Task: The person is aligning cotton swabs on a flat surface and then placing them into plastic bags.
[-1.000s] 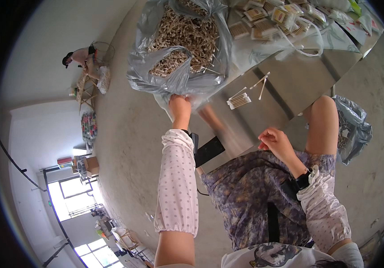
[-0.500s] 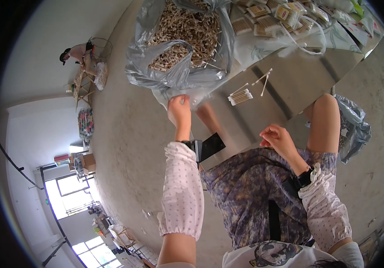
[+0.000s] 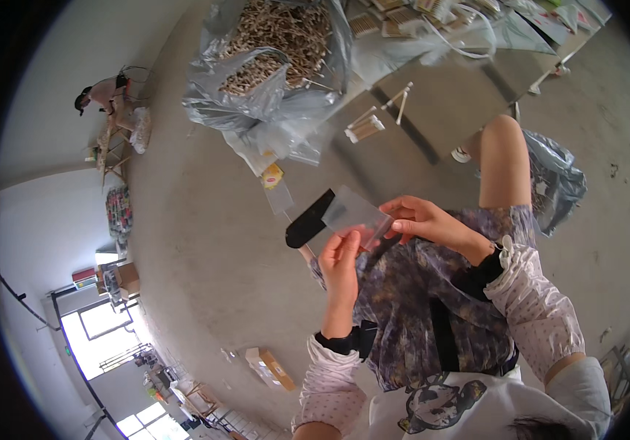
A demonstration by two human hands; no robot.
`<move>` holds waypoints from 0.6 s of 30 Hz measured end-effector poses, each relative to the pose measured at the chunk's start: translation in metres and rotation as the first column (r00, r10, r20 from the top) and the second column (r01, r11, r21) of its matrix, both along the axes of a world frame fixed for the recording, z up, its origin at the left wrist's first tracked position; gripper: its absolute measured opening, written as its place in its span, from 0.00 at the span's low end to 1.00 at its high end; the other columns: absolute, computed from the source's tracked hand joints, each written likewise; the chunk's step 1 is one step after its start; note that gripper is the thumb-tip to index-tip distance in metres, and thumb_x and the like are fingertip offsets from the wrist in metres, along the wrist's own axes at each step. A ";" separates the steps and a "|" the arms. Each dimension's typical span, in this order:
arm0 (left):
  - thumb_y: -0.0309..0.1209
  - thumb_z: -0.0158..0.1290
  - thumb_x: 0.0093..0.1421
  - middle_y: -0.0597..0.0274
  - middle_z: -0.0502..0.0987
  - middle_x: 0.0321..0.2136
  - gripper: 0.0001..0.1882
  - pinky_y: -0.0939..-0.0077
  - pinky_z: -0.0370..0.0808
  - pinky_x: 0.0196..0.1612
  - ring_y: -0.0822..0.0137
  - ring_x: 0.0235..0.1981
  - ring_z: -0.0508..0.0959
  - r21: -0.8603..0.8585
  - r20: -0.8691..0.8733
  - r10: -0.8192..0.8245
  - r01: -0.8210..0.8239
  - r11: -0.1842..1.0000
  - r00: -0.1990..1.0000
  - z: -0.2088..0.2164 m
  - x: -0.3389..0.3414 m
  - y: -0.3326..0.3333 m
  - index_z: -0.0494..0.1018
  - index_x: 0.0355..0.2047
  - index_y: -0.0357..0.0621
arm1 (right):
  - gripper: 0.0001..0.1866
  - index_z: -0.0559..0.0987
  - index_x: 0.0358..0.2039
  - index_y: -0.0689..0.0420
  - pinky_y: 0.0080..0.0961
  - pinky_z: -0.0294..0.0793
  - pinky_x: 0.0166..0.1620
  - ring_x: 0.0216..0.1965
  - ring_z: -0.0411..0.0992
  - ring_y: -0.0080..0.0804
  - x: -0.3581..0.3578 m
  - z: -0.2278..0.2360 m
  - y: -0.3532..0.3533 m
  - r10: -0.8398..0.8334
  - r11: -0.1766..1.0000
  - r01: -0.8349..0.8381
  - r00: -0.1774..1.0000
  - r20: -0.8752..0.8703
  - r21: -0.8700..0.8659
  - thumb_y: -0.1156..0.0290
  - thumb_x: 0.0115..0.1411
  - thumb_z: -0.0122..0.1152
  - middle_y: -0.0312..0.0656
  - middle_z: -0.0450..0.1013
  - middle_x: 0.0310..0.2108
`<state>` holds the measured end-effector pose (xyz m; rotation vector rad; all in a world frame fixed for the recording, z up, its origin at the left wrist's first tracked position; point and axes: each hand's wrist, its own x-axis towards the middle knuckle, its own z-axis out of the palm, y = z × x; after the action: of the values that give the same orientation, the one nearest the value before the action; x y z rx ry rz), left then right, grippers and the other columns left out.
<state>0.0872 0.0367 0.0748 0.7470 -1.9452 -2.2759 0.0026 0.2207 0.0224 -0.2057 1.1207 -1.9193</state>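
My left hand (image 3: 341, 265) pinches the lower edge of a small clear plastic bag (image 3: 349, 215) between thumb and fingers. At the bag's right end, my right hand (image 3: 426, 222) has its thumb and fingertips closed on the edge. A flat black object (image 3: 310, 220) lies beside the bag, at the near end of the metal table (image 3: 403, 158). Beyond my hands, a short row of cotton swabs (image 3: 365, 130) rests on the table. A few loose cotton swabs (image 3: 403, 103) lie next to it.
A large grey plastic bag (image 3: 256, 110) full of cotton swabs stands at the far left of the table. Several packets of swabs (image 3: 403, 22) lie at the back, near a white loop handle (image 3: 492, 40). Another grey bag (image 3: 561, 183) is right of my knee. Someone sits far left.
My left hand has come back from beside the large grey bag with a clear plastic bag. My right hand has moved left and up to meet it. The whole view has shifted.
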 end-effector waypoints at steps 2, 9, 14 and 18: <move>0.29 0.52 0.68 0.64 0.80 0.35 0.10 0.77 0.77 0.39 0.75 0.33 0.78 -0.040 0.010 -0.061 0.061 0.997 0.998 -0.010 0.017 0.008 0.78 0.42 0.35 | 0.26 0.69 0.57 0.63 0.24 0.74 0.47 0.49 0.73 0.26 0.016 0.001 0.000 -0.027 0.999 0.029 0.999 0.038 -0.041 0.61 0.64 0.63 0.41 0.73 0.49; 0.25 0.55 0.64 0.65 0.79 0.35 0.09 0.80 0.77 0.42 0.77 0.37 0.78 -0.007 0.052 -0.232 0.233 0.972 0.971 -0.006 0.032 0.032 0.76 0.44 0.34 | 0.13 0.73 0.45 0.60 0.21 0.73 0.45 0.42 0.74 0.23 0.053 -0.009 0.011 -0.222 0.975 0.217 0.955 0.196 0.048 0.76 0.60 0.63 0.36 0.75 0.40; 0.28 0.58 0.63 0.62 0.80 0.35 0.10 0.77 0.77 0.43 0.73 0.35 0.80 -0.022 0.166 -0.221 0.227 0.974 0.961 -0.019 0.052 0.035 0.77 0.42 0.36 | 0.07 0.74 0.34 0.58 0.20 0.74 0.45 0.39 0.75 0.23 0.053 -0.013 0.006 -0.235 0.970 0.241 0.949 0.208 -0.005 0.79 0.58 0.64 0.36 0.76 0.36; 0.30 0.56 0.66 0.63 0.80 0.33 0.09 0.81 0.76 0.39 0.72 0.33 0.81 -0.044 0.196 -0.173 0.184 0.982 0.965 -0.030 0.055 0.037 0.77 0.40 0.35 | 0.07 0.74 0.33 0.59 0.20 0.75 0.44 0.38 0.75 0.23 0.055 -0.026 0.007 -0.196 0.980 0.196 0.970 0.144 0.017 0.79 0.58 0.64 0.36 0.76 0.34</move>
<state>0.1426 0.0732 0.0451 0.8444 -2.2433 -2.3046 0.0576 0.2281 -0.0032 0.0483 1.0790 -2.0703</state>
